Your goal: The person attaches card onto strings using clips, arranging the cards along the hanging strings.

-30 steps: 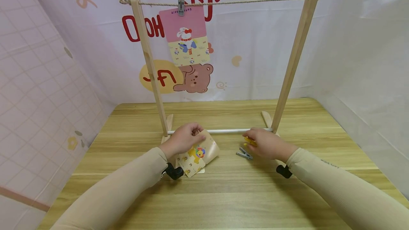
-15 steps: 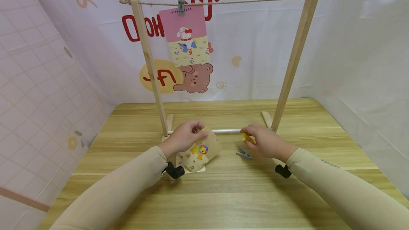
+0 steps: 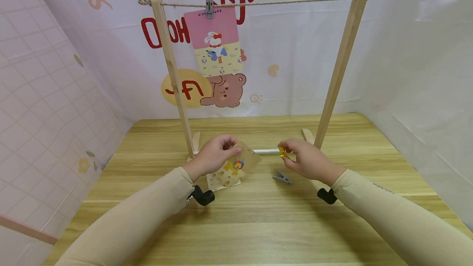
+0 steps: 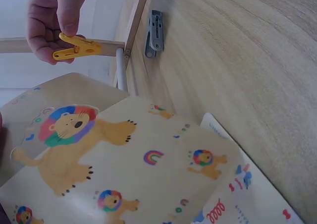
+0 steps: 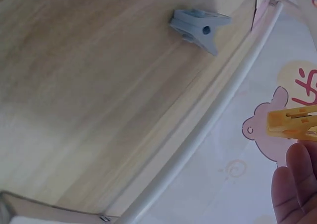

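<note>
My left hand (image 3: 214, 155) pinches the upper edge of a cream card printed with a lion (image 4: 74, 135), which hangs tilted above the table. Beneath it, another card (image 4: 252, 194) with red and blue print lies on the wood, partly covered. Between thumb and fingers, my right hand (image 3: 312, 161) holds a yellow clothespin (image 3: 283, 152), raised above the table near the white bar. The clothespin (image 5: 290, 122) shows clearly in the right wrist view. A grey clothespin (image 3: 282, 177) lies on the table below the right hand, touched by neither hand.
A wooden frame with two posts (image 3: 341, 67) stands behind the hands, joined low by a white bar (image 3: 266, 151). Across its top runs a rope (image 3: 288, 2). A grey clothespin (image 3: 209, 0) holds a pink and yellow card (image 3: 216, 40) on the rope's left part.
My left hand has lifted the lion card up and slightly right, off the table. The right hand has risen slightly with the yellow clothespin, which has turned in the fingers.
</note>
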A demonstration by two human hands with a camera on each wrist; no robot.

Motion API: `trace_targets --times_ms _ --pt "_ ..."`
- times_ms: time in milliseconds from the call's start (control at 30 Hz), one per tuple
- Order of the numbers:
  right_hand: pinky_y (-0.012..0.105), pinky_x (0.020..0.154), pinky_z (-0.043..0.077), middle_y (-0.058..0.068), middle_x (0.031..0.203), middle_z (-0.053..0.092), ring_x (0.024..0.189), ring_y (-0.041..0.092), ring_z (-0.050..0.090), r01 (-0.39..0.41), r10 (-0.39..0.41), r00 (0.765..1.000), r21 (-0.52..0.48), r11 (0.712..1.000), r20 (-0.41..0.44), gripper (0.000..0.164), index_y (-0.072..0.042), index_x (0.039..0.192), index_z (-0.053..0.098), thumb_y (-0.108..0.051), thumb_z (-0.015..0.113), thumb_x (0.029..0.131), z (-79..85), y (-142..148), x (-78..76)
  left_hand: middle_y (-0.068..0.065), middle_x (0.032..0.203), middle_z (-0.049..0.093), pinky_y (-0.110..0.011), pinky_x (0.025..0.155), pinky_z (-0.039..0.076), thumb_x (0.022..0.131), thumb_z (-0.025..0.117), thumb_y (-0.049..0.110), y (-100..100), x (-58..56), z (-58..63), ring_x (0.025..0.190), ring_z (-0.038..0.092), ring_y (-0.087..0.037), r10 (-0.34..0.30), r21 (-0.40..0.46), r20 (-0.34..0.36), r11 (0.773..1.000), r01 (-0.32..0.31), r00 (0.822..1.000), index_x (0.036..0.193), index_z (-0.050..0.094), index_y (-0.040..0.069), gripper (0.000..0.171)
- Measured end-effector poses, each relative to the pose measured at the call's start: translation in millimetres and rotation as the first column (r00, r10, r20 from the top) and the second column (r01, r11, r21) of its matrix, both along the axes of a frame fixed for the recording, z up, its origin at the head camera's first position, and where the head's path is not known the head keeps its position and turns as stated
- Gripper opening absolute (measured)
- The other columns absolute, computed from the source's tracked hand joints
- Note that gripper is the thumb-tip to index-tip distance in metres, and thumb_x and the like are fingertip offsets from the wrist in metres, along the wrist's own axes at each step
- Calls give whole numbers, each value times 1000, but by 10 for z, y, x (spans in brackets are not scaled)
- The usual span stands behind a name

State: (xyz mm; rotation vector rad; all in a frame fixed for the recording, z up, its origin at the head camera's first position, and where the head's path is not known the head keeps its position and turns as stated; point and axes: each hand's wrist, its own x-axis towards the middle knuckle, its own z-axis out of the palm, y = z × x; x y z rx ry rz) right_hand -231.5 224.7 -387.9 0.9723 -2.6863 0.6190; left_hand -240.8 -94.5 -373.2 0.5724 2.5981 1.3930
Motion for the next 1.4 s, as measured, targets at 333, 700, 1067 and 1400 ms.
trace_targets --times_ms 333,700,1067,1400 --pt "47 84 61 12 112 73 98 30 72 17 -16 1000 -70 997 19 30 2 123 65 -1 71 94 130 -12 13 0 90 60 -30 72 46 104 69 30 24 3 86 83 54 -17 3 56 -39 998 -1 999 108 68 15 16" --pt "45 79 59 10 102 74 92 27 69 19 -26 998 -137 990 -50 29 3 121 68 2 71 91 297 -41 33 -1 87 60 -30 68 44 103 70 29 77 -30 158 79 53 -18 44 114 -103 993 -32 994 104 68 15 14" --pt "35 77 59 8 101 73 88 21 68 -21 -10 989 -213 977 -145 27 1 117 68 6 72 90 424 -59 43 -1 91 66 -32 73 48 102 71 28 124 -67 217 82 57 -19 96 174 -109 982 -76 989 102 70 16 12" --pt "39 76 60 12 108 73 92 23 66 -40 -12 982 -263 964 -191 30 2 117 69 8 74 88 512 -76 38 -1 93 64 -31 76 48 101 73 25 185 -99 273 84 56 -19 121 217 -138 972 -89 983 103 71 13 13"
